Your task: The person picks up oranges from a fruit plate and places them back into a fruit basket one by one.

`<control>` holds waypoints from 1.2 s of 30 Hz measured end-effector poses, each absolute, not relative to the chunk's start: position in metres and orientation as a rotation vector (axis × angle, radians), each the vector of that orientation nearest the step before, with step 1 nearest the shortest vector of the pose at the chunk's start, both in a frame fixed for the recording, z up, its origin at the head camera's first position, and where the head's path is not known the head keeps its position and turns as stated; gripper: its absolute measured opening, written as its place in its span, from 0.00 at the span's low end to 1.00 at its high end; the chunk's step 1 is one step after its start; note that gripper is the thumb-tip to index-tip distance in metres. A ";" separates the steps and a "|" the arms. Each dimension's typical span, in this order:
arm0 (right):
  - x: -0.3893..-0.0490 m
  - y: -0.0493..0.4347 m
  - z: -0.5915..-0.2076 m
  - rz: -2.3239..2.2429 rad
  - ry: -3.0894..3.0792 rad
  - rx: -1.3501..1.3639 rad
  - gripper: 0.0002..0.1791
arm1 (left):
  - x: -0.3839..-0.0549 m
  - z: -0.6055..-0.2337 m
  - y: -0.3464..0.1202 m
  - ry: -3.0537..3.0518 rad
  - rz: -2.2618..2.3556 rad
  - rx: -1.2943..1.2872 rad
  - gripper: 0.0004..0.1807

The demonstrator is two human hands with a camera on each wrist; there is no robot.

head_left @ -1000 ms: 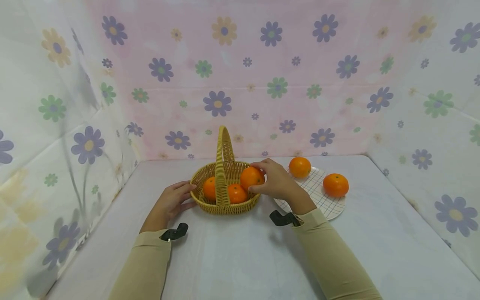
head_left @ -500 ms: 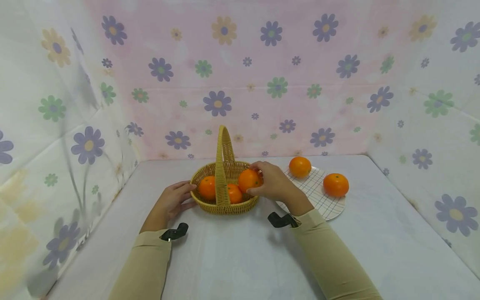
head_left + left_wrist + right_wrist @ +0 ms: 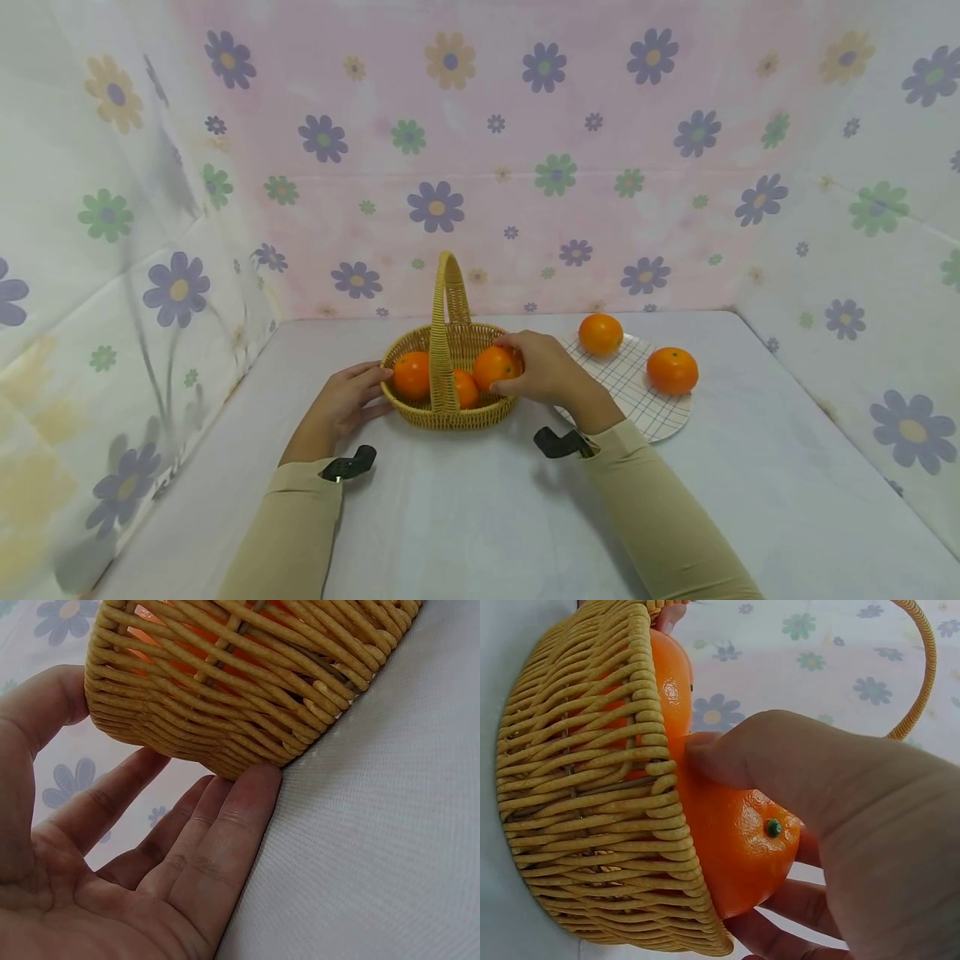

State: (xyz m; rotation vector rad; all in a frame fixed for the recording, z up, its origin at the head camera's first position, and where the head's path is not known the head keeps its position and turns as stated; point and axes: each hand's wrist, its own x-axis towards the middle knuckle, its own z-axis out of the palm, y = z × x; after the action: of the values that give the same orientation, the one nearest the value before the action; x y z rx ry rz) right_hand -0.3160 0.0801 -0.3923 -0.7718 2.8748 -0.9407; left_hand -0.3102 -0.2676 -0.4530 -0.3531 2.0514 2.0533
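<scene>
A woven yellow basket with a tall arched handle stands on the table. My left hand holds its left end, thumb at the rim and fingers against the lower side, as the left wrist view shows. My right hand grips an orange at the basket's right end, thumb on the near side and fingers behind. In the right wrist view that orange sits partly below the rim, its green stem end facing out. Inside lie another orange on the left and an orange in the middle, partly hidden by the handle.
Right of the basket lies a white plate with a grid pattern. It bears an orange at the back and an orange at the right. Flowered cloth walls enclose the white table behind and on both sides.
My right hand has moved slightly left and down with its orange, deeper into the basket. The other two oranges inside have shifted left. My left hand stays at the basket.
</scene>
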 end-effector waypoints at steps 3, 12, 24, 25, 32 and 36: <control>-0.317 0.079 -0.394 -0.935 2.863 -0.782 0.41 | -0.311 -0.453 -0.268 2.049 2.055 -0.356 0.36; -0.317 0.074 -0.403 -0.904 2.875 -0.857 0.39 | -0.309 -0.453 -0.268 2.035 2.064 -0.365 0.38; -0.314 0.070 -0.404 -0.824 2.898 -0.843 0.38 | -0.310 -0.452 -0.268 2.021 2.066 -0.358 0.38; -0.314 0.069 -0.404 -0.817 2.901 -0.845 0.38 | -0.310 -0.452 -0.268 2.021 2.066 -0.359 0.38; -0.313 0.068 -0.404 -0.803 2.897 -0.869 0.36 | -0.311 -0.452 -0.268 2.020 2.071 -0.359 0.38; -0.313 0.066 -0.406 -0.812 2.862 -0.874 0.36 | -0.310 -0.453 -0.268 2.027 2.069 -0.359 0.37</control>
State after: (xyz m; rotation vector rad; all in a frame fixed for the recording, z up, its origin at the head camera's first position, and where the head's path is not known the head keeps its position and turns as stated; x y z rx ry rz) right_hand -0.3130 0.0658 -0.4061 -0.8738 2.8624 -0.8121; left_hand -0.3105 -0.2678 -0.4529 -0.3585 2.0270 2.0685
